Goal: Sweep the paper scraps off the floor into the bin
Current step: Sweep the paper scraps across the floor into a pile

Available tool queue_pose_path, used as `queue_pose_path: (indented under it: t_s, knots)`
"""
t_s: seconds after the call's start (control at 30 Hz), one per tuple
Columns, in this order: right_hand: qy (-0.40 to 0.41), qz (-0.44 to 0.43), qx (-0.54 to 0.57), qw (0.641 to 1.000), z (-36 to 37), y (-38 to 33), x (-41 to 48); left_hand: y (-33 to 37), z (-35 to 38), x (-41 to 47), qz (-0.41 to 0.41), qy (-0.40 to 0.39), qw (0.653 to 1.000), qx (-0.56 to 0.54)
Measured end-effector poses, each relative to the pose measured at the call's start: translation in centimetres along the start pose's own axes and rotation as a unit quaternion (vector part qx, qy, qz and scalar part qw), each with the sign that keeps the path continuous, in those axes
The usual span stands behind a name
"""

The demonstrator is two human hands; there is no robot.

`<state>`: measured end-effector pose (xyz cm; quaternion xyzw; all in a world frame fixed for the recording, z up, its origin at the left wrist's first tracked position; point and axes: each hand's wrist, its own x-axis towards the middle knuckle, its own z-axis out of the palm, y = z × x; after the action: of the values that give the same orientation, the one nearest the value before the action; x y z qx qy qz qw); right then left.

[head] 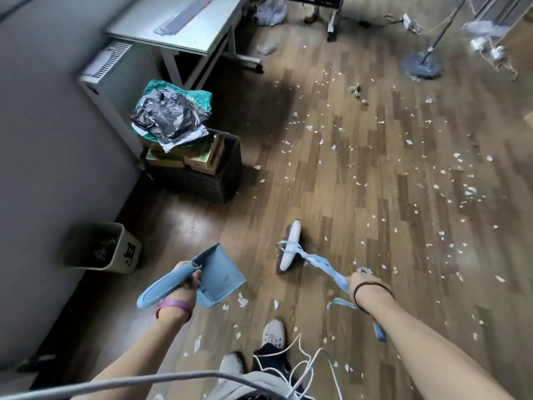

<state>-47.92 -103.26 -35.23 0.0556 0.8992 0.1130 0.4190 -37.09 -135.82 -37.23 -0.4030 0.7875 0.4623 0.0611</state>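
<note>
My left hand (189, 280) grips the handle of a blue dustpan (215, 277), held above the floor with its pan tilted. My right hand (362, 284) grips the blue-wrapped handle of a broom whose white head (290, 245) rests on the wooden floor ahead of me. Several white paper scraps (409, 174) are scattered over the floor to the right and far ahead, and a few lie near my shoes (242, 300). A beige bin (103, 246) stands by the wall at the left, with scraps inside.
A black crate (202, 174) stacked with boxes and crumpled bags stands ahead left. Behind it are a white radiator (103, 64) and a grey table (178, 27). A round stand base (422, 66) sits far right. White cables (302, 365) hang near my feet.
</note>
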Motion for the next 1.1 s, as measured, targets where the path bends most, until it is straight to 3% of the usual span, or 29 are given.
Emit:
queue_pose_path:
  t_s: [0.1,0.27,0.4,0.6,0.73,0.87,0.97,1.1]
  knots:
    - [0.010,-0.029,0.012,0.999,1.5,-3.1,-1.2,-2.4,-1.4,-0.3,0.027,-0.056,0.997,0.053]
    - [0.023,-0.086,-0.018,0.996,3.2,-8.9,-4.4,-5.8,-5.7,-1.7,0.028,-0.077,0.996,0.030]
    - [0.025,-0.135,-0.042,0.990,4.3,-13.2,-7.4,-8.3,-8.3,-2.8,0.024,-0.027,0.999,-0.019]
    - [0.015,-0.209,-0.095,0.973,5.9,-17.9,-9.9,-10.9,-12.0,-5.8,-0.054,0.099,0.990,-0.079]
    - [0.002,-0.257,-0.145,0.955,7.6,-19.8,-10.9,-11.9,-12.6,-6.9,-0.093,0.064,0.992,-0.065]
    - [-0.004,-0.283,-0.209,0.936,9.8,-20.9,-11.2,-14.3,-11.8,-6.3,-0.144,0.081,0.983,-0.075]
    - [-0.016,-0.280,-0.222,0.934,10.7,-19.4,-10.0,-14.6,-9.0,-5.8,-0.180,0.036,0.979,-0.087]
    - [-0.023,-0.252,-0.235,0.939,10.4,-14.2,-7.0,-11.8,-3.6,-5.7,-0.158,0.007,0.984,-0.079]
